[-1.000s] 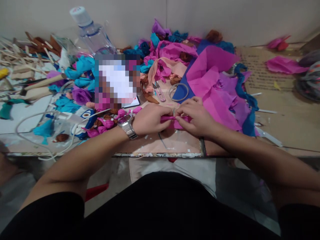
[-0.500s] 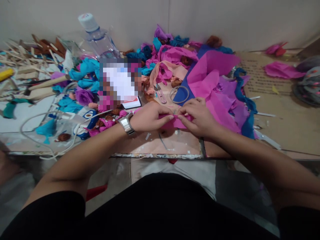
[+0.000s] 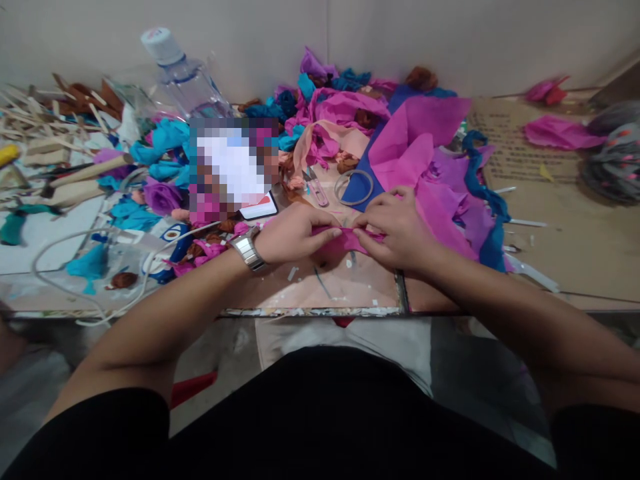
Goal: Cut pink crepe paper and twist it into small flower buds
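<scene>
Both of my hands pinch a strip of pink crepe paper (image 3: pixel 346 241) just above the table top. My left hand (image 3: pixel 300 233), below a metal watch (image 3: pixel 247 250), holds its left part between thumb and fingers. The right part is gripped by my right hand (image 3: pixel 393 227), thumb and fingertips close to the left ones. Beyond the hands lie small pink thread snips (image 3: pixel 316 189) and a coil of wire (image 3: pixel 355 189) on a blue sheet (image 3: pixel 361 185). Larger pink paper sheets (image 3: pixel 405 143) spread beside my right hand.
A phone (image 3: pixel 259 207), partly blurred out, and a clear bottle (image 3: pixel 187 83) stand left of centre among blue, purple and brown paper flowers. Wooden sticks (image 3: pixel 35 110) pile at far left. A white cable (image 3: pixel 40 250) crosses the left side. Cardboard (image 3: pixel 560 247) covers the right.
The pink paper's lower flap, which hung flat between my hands, now looks narrower and more folded. Both hands stay in nearly the same place; the view has shifted slightly.
</scene>
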`<action>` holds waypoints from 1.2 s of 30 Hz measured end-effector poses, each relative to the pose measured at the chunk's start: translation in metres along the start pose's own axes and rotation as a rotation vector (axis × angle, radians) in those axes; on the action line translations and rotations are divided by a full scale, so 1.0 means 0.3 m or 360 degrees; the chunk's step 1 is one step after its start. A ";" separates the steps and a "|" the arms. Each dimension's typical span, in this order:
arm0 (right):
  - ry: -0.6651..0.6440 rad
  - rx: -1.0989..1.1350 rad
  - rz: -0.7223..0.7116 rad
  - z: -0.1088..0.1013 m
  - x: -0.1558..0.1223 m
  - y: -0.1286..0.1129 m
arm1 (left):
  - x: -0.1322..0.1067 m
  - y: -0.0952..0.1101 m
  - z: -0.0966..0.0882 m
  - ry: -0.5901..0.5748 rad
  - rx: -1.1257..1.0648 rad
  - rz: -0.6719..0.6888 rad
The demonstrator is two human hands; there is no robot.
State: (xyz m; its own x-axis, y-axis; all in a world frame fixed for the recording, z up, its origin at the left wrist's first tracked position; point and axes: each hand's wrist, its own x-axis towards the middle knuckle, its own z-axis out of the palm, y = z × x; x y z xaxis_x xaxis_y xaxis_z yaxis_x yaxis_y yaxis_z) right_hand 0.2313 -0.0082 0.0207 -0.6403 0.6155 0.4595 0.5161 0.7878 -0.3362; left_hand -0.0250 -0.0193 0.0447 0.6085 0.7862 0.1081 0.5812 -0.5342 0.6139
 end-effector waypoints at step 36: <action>-0.0310 0.0032 -0.0132 -0.005 -0.004 0.007 | -0.013 0.006 0.042 -0.0032 0.0567 0.0167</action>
State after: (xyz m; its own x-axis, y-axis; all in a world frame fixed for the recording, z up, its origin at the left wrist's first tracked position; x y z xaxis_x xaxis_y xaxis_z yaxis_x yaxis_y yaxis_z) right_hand 0.2341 -0.0074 0.0207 -0.7790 0.5395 0.3196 0.4468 0.8351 -0.3209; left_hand -0.0193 -0.0272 0.0355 0.6830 0.7171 0.1387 0.6646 -0.6889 0.2894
